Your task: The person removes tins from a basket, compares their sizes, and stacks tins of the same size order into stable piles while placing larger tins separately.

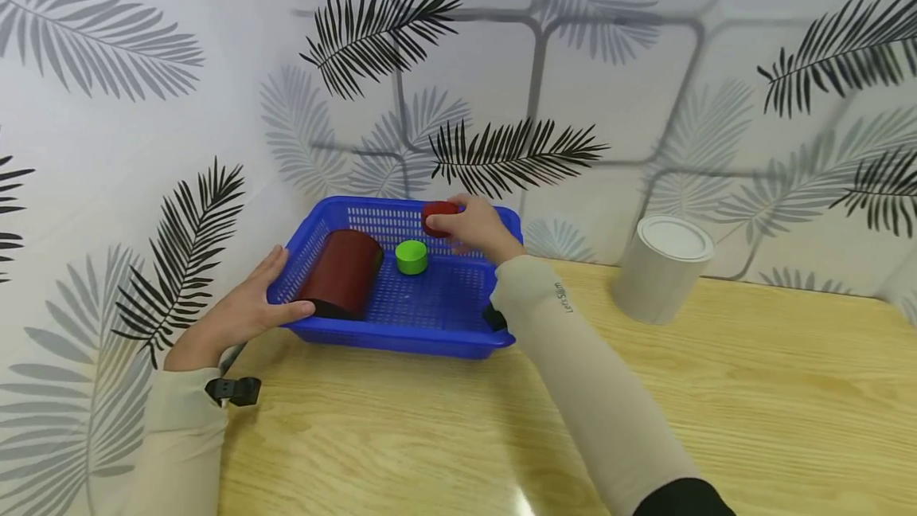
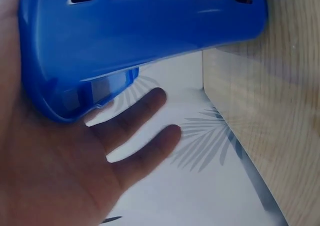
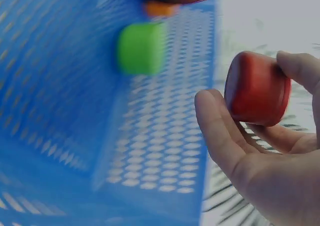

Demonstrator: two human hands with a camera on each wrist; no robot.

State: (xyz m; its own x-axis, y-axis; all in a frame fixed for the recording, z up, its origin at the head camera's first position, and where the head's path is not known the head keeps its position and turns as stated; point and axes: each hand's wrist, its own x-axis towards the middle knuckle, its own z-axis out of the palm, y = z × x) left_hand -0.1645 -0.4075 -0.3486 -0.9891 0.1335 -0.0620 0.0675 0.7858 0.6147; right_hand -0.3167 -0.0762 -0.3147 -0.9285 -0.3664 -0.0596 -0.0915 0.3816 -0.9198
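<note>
My right hand (image 1: 478, 225) pinches a small red cup (image 1: 438, 217) between thumb and fingers, at the back rim of a blue plastic basket (image 1: 401, 343). In the right wrist view the red cup (image 3: 257, 88) lies sideways in the fingers. My left hand (image 1: 247, 309) rests against the basket's left front corner, its thumb over the rim; two straight fingers (image 2: 150, 148) show in the left wrist view. Inside the basket, a small green cup (image 1: 411, 258) stands near the back wall. A large dark red cylinder (image 1: 344, 273) leans at the left end.
A white lidded can (image 1: 661, 269) stands on the wooden table (image 1: 774, 396) to the right. Behind is a wall (image 1: 623, 94) with leaf patterns. Something orange (image 3: 159, 8) shows by the green cup, and a black thing (image 1: 494, 317) at the basket's right end is partly hidden.
</note>
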